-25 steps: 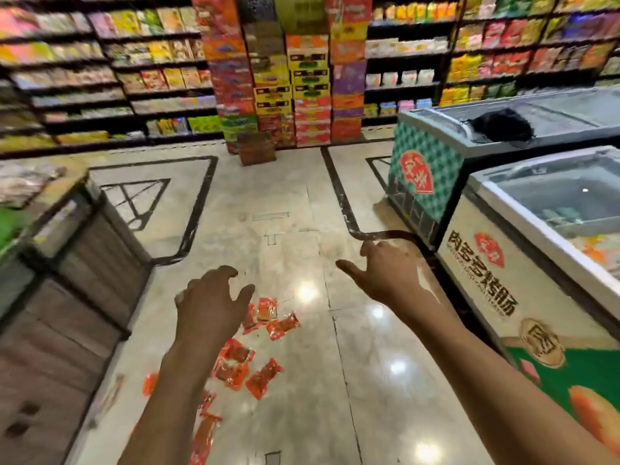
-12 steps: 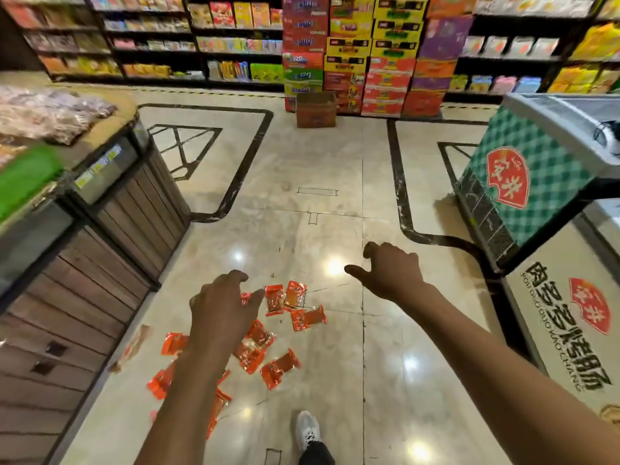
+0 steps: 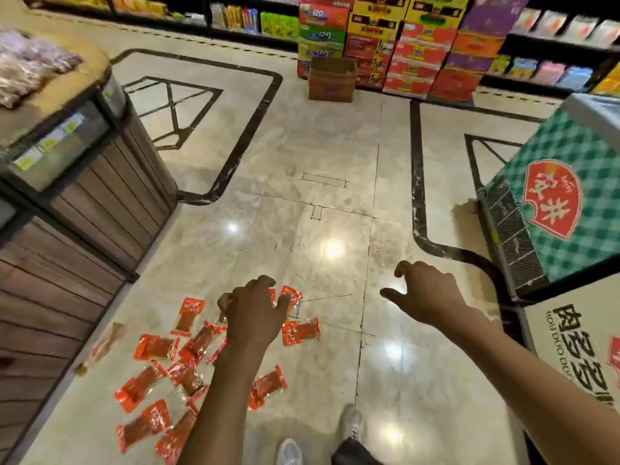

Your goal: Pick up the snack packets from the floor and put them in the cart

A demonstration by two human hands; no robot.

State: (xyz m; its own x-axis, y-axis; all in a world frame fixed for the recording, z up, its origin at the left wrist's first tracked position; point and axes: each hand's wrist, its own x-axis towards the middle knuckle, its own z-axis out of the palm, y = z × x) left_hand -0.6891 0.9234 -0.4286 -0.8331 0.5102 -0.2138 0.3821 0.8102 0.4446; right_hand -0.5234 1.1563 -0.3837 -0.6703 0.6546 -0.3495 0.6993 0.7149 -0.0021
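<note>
A: Noting change: view is tilting down; more snack packets (image 3: 201, 344) are showing on the floor (image 3: 335, 196), lower left of frame, than a second ago.

B: I'm logging left hand (image 3: 255, 317) hovering over them, fingers (image 3: 265, 281) loosely curled, holding nothing. Right hand (image 3: 426, 293) spread, empty. Cart not in view; pickup not begun.

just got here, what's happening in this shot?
A person stands in a shop aisle over a scatter of red snack packets on the tiled floor. Both hands are empty: the left hand reaches out above the packets with fingers curled, and the right hand hangs open over bare floor. Nothing is picked up yet, and no cart is in view.
</note>
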